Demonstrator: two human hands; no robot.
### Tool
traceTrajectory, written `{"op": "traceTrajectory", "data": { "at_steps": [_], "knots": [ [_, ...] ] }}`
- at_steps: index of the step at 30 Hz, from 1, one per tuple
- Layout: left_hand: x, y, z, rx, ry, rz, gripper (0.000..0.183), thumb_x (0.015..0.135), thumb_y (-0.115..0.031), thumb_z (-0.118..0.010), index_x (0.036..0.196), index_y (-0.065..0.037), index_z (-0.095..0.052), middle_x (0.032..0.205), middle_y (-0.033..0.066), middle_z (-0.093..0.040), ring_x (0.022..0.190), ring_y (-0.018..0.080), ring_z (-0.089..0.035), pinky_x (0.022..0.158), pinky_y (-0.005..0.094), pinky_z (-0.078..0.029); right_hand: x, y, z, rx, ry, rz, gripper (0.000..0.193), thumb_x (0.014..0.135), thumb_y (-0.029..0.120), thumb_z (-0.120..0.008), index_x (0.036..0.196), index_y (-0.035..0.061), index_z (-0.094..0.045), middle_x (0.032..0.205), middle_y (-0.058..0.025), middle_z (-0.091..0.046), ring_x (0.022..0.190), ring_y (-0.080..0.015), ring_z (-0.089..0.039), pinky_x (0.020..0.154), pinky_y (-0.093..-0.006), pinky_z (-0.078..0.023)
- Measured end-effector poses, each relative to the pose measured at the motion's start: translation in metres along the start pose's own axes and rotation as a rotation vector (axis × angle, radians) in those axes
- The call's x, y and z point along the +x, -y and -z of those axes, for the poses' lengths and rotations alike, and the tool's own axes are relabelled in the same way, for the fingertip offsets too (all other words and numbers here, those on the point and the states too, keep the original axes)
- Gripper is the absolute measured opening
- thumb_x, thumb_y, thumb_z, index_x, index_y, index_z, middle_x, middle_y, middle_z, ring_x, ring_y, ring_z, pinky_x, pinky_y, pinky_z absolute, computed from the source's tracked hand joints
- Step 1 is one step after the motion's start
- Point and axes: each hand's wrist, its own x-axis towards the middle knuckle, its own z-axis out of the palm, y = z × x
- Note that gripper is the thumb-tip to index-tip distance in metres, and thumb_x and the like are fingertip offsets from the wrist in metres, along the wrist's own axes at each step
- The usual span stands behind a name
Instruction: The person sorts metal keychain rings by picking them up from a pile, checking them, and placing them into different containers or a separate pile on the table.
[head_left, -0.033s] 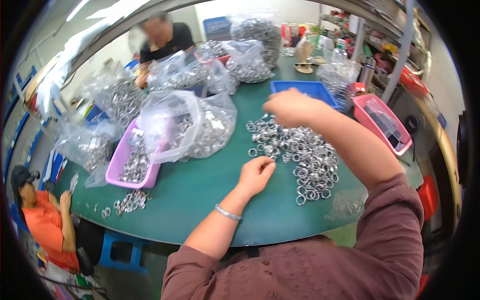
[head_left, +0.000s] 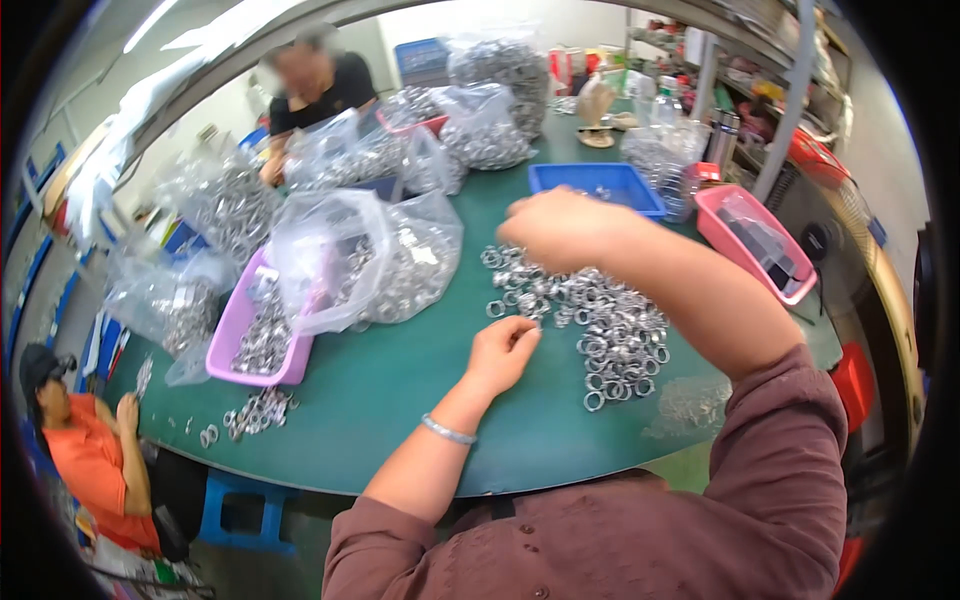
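On the green table, a pile of silver metal rings (head_left: 612, 330) lies in front of me. My left hand (head_left: 503, 352) rests at the pile's left edge, thumb and fingers pressed together; whatever they hold is hidden. A pale bangle (head_left: 448, 429) circles that wrist. My right hand (head_left: 562, 228) is over the pile's far side with its fingers curled, just short of a shallow blue tray (head_left: 648, 200). What it may hold is out of sight. A few small metal pieces lie in the tray.
Left of the pile stand a clear bag (head_left: 425, 250) of metal parts and a purple bin (head_left: 222, 335) of rings. A pink bin (head_left: 722, 215) is at the right. One co-worker (head_left: 88, 450) sits at the left, another (head_left: 345, 85) across the table. Shelf posts (head_left: 788, 110) rise at right.
The view has shifted slightly, moving the scene left. My right hand has come a little lower, nearer the rings. My left hand keeps its closed pose beside the pile.
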Motion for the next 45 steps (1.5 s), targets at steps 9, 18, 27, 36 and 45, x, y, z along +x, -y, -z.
{"op": "traceTrajectory", "data": {
  "at_steps": [9, 18, 27, 36, 45],
  "knots": [
    [0.001, 0.002, -0.005, -0.111, 0.025, 0.083, 0.017, 0.082, -0.016, -0.060, 0.089, 0.000, -0.062, 0.070, -0.0018, -0.057, 0.059, 0.0030, -0.047, 0.054, 0.0195, -0.040, -0.115, 0.157, 0.096, 0.091, -0.261, 0.775, 0.018, 0.064, 0.006, -0.061, 0.078, -0.0035, -0.063, 0.083, -0.0195, -0.060, 0.074, -0.0330, -0.062, 0.058, -0.0432, -0.052],
    [0.003, 0.003, -0.003, -0.101, 0.014, 0.103, 0.017, 0.082, -0.015, -0.061, 0.089, 0.000, -0.063, 0.069, -0.0007, -0.058, 0.060, 0.0047, -0.050, 0.056, 0.0204, -0.042, -0.121, 0.169, 0.080, 0.090, -0.365, 0.752, 0.017, 0.064, 0.006, -0.060, 0.078, -0.0044, -0.062, 0.080, -0.0196, -0.059, 0.072, -0.0332, -0.062, 0.055, -0.0433, -0.050],
    [0.005, -0.001, -0.005, -0.141, 0.050, 0.065, 0.018, 0.081, -0.016, -0.061, 0.089, 0.000, -0.063, 0.069, -0.0002, -0.058, 0.060, 0.0050, -0.049, 0.054, 0.0209, -0.041, -0.131, 0.167, 0.068, 0.090, -0.328, 0.606, 0.017, 0.064, 0.005, -0.060, 0.077, -0.0053, -0.061, 0.078, -0.0196, -0.058, 0.070, -0.0333, -0.061, 0.053, -0.0434, -0.049],
    [0.001, 0.002, 0.000, -0.113, 0.016, 0.091, 0.017, 0.081, -0.015, -0.061, 0.089, 0.000, -0.063, 0.069, -0.0004, -0.059, 0.060, 0.0050, -0.050, 0.055, 0.0204, -0.042, -0.129, 0.171, 0.071, 0.106, -0.348, 0.627, 0.017, 0.064, 0.005, -0.059, 0.077, -0.0062, -0.060, 0.075, -0.0196, -0.058, 0.068, -0.0335, -0.060, 0.050, -0.0436, -0.048],
    [0.004, 0.002, -0.006, -0.095, 0.041, 0.071, 0.017, 0.081, -0.016, -0.061, 0.089, -0.001, -0.063, 0.070, -0.0001, -0.060, 0.059, 0.0043, -0.049, 0.054, 0.0204, -0.041, -0.131, 0.173, 0.069, 0.100, -0.344, 0.525, 0.016, 0.064, 0.004, -0.058, 0.076, -0.0071, -0.059, 0.073, -0.0196, -0.057, 0.066, -0.0337, -0.060, 0.047, -0.0437, -0.046]
  ]
}}
